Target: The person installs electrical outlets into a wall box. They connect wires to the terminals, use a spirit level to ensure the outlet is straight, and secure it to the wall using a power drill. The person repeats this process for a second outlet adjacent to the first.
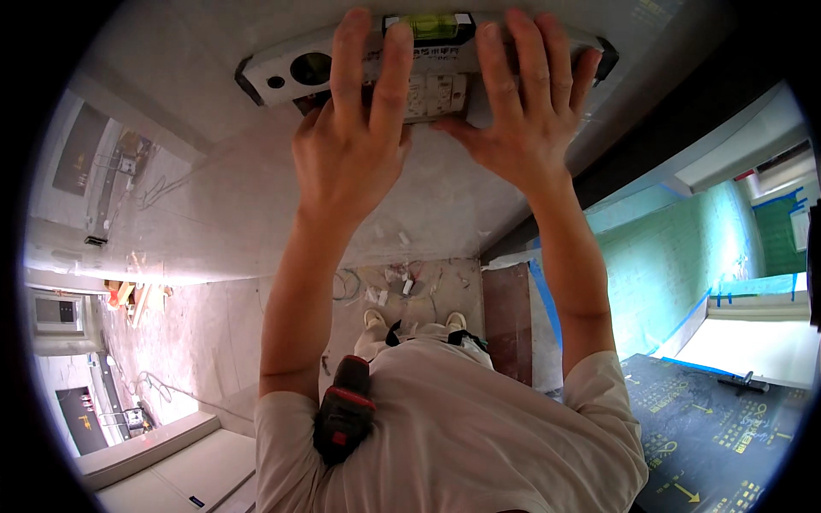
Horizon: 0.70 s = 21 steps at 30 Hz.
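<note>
Your left hand [349, 167] and right hand [534, 137] both have the grip around the grey spirit level [445, 61], their fingers laid across its face. This level is at twelve o'clock, lying along the wall [227, 205], and its yellow-green vial [432, 27] is between your hands. Just below it is a pale socket plate [438, 96], near your thumbs. At seven o'clock, a black-and-red power tool [344, 410] is beside your shirt [479, 427].
</note>
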Motion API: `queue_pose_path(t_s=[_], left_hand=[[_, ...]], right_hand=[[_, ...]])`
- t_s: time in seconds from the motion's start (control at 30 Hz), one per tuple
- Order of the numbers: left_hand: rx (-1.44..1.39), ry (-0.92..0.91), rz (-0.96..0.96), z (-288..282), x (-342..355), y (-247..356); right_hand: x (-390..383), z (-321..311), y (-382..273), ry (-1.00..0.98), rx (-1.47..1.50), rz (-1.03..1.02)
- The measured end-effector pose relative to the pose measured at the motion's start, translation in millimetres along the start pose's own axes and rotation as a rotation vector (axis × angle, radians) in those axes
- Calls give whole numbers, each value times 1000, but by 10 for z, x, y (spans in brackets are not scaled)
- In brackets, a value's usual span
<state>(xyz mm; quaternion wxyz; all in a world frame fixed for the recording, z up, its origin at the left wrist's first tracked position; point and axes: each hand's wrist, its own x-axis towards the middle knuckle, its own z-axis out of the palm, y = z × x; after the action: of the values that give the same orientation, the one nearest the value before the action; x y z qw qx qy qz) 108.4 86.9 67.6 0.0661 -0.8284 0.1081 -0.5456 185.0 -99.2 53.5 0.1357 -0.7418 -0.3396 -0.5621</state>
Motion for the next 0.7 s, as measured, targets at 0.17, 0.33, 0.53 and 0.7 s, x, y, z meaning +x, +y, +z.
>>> queue_pose_path(t_s=[0.17, 0.33, 0.53, 0.7], left_hand=[[-36, -5, -60, 26, -18, 97], [-16, 50, -1, 72, 17, 66], [-19, 26, -1, 61, 36, 78], [-30, 67, 25, 166, -13, -10]], right_hand=[[-32, 239, 99, 216, 7, -57], [-50, 253, 84, 223, -28, -52], [-39, 260, 82, 235, 24, -41], [-40, 233, 123, 209, 34, -63]])
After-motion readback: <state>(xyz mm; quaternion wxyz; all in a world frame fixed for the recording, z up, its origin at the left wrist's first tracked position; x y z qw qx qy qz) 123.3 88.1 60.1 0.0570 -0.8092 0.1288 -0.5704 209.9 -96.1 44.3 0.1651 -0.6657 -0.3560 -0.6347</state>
